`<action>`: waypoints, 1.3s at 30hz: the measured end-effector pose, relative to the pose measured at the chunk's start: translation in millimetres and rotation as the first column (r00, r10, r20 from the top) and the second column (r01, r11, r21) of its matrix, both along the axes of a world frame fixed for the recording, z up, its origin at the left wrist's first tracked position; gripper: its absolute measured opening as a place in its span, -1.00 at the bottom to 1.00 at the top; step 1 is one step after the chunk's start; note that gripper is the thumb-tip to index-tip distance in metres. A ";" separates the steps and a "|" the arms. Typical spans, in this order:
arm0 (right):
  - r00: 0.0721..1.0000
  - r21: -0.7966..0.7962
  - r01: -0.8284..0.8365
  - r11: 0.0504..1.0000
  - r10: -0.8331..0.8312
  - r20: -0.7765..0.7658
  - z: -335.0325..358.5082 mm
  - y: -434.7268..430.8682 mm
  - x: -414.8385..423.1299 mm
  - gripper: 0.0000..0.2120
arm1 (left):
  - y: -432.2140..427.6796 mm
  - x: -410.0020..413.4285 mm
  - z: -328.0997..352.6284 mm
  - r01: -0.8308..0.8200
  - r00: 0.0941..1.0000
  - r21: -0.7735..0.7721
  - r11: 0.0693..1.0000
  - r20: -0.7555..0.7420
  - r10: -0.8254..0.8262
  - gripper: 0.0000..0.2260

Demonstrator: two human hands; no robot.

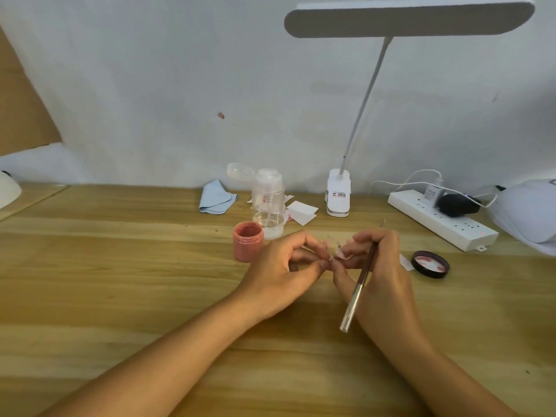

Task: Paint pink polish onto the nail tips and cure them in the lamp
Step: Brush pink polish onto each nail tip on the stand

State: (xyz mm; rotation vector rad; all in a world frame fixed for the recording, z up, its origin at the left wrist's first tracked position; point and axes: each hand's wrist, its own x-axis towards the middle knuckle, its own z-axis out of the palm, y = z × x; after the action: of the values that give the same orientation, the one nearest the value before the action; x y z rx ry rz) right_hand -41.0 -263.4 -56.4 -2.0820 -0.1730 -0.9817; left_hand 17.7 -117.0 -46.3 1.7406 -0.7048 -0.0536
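Note:
My left hand point(282, 266) and my right hand point(382, 272) meet over the middle of the wooden table point(120, 281). Between their fingertips sits a small strip of pink nail tips point(334, 251), pinched from both sides. My right hand also grips a long brush point(359, 284) with a dark red and silver handle that slants down toward me. An open jar of pink polish point(248, 240) stands just left of my left hand. Its black lid point(430, 263) lies upside down to the right. The white curing lamp point(529, 215) sits at the far right edge.
A clear pump bottle point(268, 203) stands behind the jar, with a blue cloth point(216, 197) and white paper wipes point(301, 212) beside it. A clip-on desk lamp point(339, 194) arches overhead. A white power strip point(442, 224) with plugs lies at the right.

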 end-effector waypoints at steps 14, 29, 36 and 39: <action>0.999 0.061 0.047 0.997 -0.047 -0.006 4.9 -6.8 0.0 -0.53 | 8.0 10.1 -12.6 -0.502 0.841 0.435 0.747 0.446 0.305 -0.61; 0.997 -0.323 0.082 0.943 -0.080 0.020 3.5 1.0 -2.4 -0.60 | 7.1 7.5 -11.1 -0.269 0.939 0.434 0.860 0.318 0.134 -0.75; 0.994 -0.430 0.102 0.897 -0.109 0.008 9.6 2.8 -2.6 -0.73 | 6.9 7.1 -9.9 -0.247 0.942 0.422 0.873 0.316 0.114 -0.75; 0.994 -0.454 0.089 0.886 -0.108 -0.016 7.8 5.2 -2.0 -0.76 | 7.1 5.9 -10.9 -0.246 0.941 0.423 0.872 0.321 0.110 -0.75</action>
State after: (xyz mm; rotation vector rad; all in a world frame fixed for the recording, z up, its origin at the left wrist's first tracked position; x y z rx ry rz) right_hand -43.0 -258.2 -48.6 -2.5581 -0.3018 -1.0310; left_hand 23.7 -109.9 -57.2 2.2980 -0.7785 0.1818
